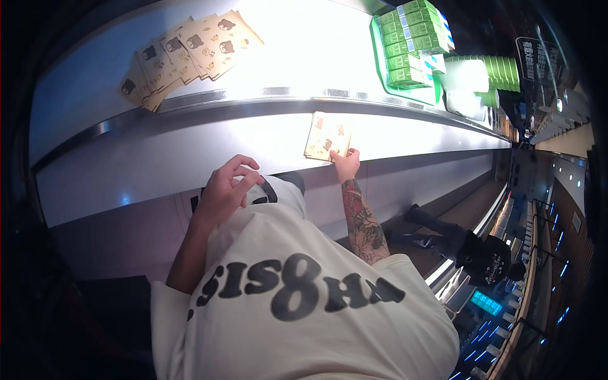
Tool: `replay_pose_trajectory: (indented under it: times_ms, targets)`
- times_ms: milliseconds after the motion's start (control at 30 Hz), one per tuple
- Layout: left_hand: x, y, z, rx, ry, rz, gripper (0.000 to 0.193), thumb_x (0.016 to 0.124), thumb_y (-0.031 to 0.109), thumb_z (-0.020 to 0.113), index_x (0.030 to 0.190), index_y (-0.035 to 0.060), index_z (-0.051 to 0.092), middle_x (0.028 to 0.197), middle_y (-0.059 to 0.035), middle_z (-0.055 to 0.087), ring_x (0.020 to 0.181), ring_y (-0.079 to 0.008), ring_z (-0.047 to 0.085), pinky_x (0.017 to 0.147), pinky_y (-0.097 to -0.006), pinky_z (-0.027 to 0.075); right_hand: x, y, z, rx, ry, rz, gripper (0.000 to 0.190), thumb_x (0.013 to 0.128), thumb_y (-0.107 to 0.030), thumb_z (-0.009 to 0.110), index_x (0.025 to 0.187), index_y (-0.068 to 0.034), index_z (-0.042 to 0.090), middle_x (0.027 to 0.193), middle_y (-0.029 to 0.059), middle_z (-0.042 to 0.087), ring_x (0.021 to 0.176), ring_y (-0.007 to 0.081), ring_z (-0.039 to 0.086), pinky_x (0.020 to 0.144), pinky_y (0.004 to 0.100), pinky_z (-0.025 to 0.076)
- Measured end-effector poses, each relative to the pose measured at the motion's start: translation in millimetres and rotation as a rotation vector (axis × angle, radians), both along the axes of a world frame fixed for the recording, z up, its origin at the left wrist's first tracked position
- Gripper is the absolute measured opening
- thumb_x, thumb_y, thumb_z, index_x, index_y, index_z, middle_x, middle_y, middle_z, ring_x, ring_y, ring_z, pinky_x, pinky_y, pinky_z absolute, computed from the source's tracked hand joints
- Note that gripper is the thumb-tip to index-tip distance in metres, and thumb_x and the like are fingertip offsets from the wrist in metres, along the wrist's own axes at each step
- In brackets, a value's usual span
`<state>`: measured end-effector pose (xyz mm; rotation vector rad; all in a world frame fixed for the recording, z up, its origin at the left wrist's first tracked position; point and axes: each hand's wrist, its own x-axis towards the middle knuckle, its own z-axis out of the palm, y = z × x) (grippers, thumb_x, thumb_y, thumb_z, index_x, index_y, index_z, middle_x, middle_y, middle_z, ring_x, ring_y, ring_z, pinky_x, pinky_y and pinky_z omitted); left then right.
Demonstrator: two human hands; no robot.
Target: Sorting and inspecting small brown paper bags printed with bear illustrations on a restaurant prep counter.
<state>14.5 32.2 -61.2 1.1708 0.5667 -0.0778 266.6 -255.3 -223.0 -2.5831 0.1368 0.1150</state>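
Observation:
At the right of centre my right hand [347,163] grips the near edge of a small stack of printed paper bags or sheets [327,135], its thumb on top. The stack lies on the lower white ledge and bears bear pictures. My left hand [233,184] hangs in front of my shirt, fingers loosely curled and apart, holding nothing. A fanned-out pile of similar brown printed papers [190,54] lies on the upper counter at the upper left, some of it over the metal edge.
A green tray [378,61] with several stacked green-and-white cartons [408,47] stands at the upper right, beside stacked green cups or bowls [503,73]. A metal-edged step [213,98] divides counter and ledge. Another person in dark clothes [484,256] is farther off at the right.

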Motion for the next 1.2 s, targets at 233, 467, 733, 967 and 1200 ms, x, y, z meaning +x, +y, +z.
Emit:
replay_pose_trajectory:
  times_ms: [233,467,733,967,1200]
  targets:
    - [-7.4,8.9,-5.9,0.046,0.082,0.003,0.022,0.091,0.019,0.052,0.107,0.0041,0.054,0.093,-0.0095,0.067,0.058,-0.0083,0.056,0.049,-0.0206,0.039,12.8,-2.1,24.8,0.348,0.395,-0.094,0.038,0.070,-0.007,0.077,0.100,0.003,0.057,0.086,0.0106,0.066,0.077,0.0166,0.063,0.070,0.0289,0.050]
    - [-19.4,21.0,-16.4,0.039,0.083,0.124,0.024,0.091,0.019,0.056,0.106,0.0002,0.054,0.093,-0.0112,0.068,0.064,-0.0119,0.060,0.061,-0.0244,0.047,-21.0,23.6,98.0,0.712,0.509,-0.046,0.036,0.075,0.001,0.070,0.108,-0.002,0.056,0.100,0.0107,0.065,0.087,0.0173,0.065,0.080,0.0297,0.052]
    - [5.5,-4.1,-1.2,0.108,-0.030,0.111,0.054,0.085,0.021,0.065,0.131,0.0020,0.044,0.119,-0.0198,0.058,0.092,-0.0222,0.064,0.084,-0.0324,0.050,-74.1,74.8,184.6,1.088,0.876,0.373,0.047,0.078,0.003,0.068,0.121,0.002,0.049,0.109,0.0108,0.064,0.099,0.0169,0.062,0.085,0.0279,0.051]
    - [20.6,13.3,-16.0,0.326,-0.078,-0.199,0.040,0.085,0.017,0.064,0.120,-0.0011,0.055,0.104,-0.0174,0.067,0.093,-0.0211,0.067,0.081,-0.0329,0.053,-79.0,111.6,154.7,0.942,0.648,0.492,0.039,0.082,0.000,0.067,0.117,0.005,0.051,0.109,0.0115,0.063,0.097,0.0156,0.062,0.083,0.0296,0.052]
    - [31.6,23.1,-37.8,0.599,0.046,-0.089,0.028,0.083,0.015,0.066,0.107,0.0017,0.063,0.093,-0.0176,0.068,0.086,-0.0284,0.068,0.074,-0.0349,0.053,-80.3,123.6,110.4,0.516,0.301,0.650,0.028,0.079,-0.008,0.072,0.103,0.002,0.062,0.098,0.0109,0.068,0.088,0.0145,0.065,0.075,0.0294,0.051]
